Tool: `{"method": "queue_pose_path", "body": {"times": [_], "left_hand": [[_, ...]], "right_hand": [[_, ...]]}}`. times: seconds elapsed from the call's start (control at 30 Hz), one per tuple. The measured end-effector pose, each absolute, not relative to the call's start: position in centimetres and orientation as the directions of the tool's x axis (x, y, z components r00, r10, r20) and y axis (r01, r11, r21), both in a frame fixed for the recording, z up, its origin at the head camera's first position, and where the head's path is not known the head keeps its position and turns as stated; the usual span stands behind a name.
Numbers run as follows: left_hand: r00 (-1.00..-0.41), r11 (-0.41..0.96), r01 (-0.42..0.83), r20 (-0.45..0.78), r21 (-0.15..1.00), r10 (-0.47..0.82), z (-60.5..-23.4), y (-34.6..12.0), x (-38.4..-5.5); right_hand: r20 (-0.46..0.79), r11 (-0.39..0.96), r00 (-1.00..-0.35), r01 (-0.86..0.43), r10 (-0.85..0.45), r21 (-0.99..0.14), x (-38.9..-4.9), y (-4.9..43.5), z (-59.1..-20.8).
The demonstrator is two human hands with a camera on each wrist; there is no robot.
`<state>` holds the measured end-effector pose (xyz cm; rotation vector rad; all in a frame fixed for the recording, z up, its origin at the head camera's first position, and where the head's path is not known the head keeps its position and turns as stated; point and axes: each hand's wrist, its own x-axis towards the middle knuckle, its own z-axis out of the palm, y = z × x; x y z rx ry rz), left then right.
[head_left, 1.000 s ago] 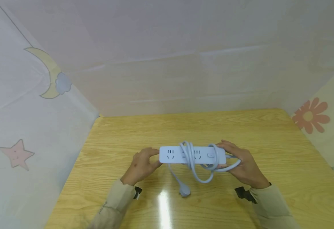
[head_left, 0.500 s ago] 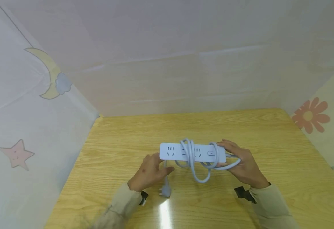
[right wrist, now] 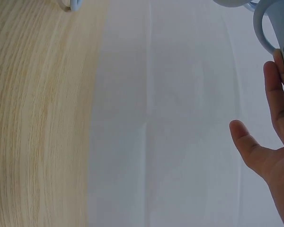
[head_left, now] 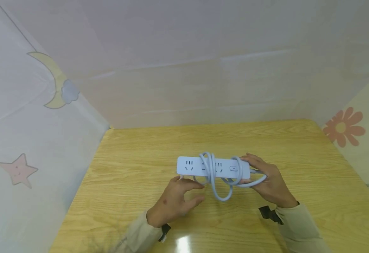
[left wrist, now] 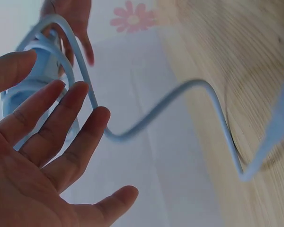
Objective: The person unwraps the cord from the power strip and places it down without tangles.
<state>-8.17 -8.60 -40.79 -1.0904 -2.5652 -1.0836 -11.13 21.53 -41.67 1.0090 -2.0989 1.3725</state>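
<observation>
- Centrally, head view: the power strip [head_left: 226,167] is held over the table [head_left: 140,147], its face partly covered by the wound cord [head_left: 212,175]; the right hand [head_left: 269,181] grasps one end, some fingers hidden. The left hand [head_left: 175,203], fingers parted and empty, lies near the other end.
- Left wrist view: the left hand's spread fingers hide part of the strip; the plug [left wrist: 283,113] is blurred and cut off.
- Right wrist view: strip and right hand are cropped; a pale fragment [right wrist: 75,4] above is unidentifiable.
</observation>
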Motion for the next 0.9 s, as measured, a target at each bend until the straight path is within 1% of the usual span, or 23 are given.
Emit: {"method": "queue_pose_path", "body": {"times": [0.1, 0.2, 0.27, 0.4, 0.47, 0.67, 0.9], "left_hand": [[-0.690, 0.430, 0.709, 0.427, 0.558, 0.584, -40.8, -7.9, -7.8], [-0.665, 0.370, 0.727, 0.457, 0.579, 0.590, -41.0, -7.3, -7.6], [-0.661, 0.327, 0.719, 0.460, 0.613, 0.592, -41.0, -6.8, -7.6], [-0.677, 0.273, 0.686, 0.454, 0.674, 0.580, -40.9, -6.0, -7.5], [-0.698, 0.277, 0.663, 0.441, 0.695, 0.564, -40.8, -5.7, -7.4], [-0.733, 0.297, 0.634, 0.433, 0.714, 0.525, -40.6, -5.1, -7.1], [-0.736, 0.277, 0.631, 0.447, 0.724, 0.508, -40.4, -5.0, -7.1]], "right_hand": [[0.680, 0.266, -0.654, -0.756, -0.331, -0.598, -11.1, 21.6, -41.7], [0.693, 0.267, -0.644, -0.765, -0.325, -0.586, -11.1, 21.5, -41.8], [0.704, 0.255, -0.635, -0.772, -0.318, -0.582, -11.2, 21.5, -42.0], [0.730, 0.230, -0.610, -0.793, -0.309, -0.565, -11.4, 21.6, -42.4], [0.730, 0.230, -0.611, -0.792, -0.306, -0.566, -11.4, 21.6, -42.5], [0.735, 0.232, -0.607, -0.795, -0.302, -0.561, -11.4, 21.5, -42.5], [0.734, 0.254, -0.610, -0.792, -0.297, -0.555, -11.4, 21.5, -42.4]]}}
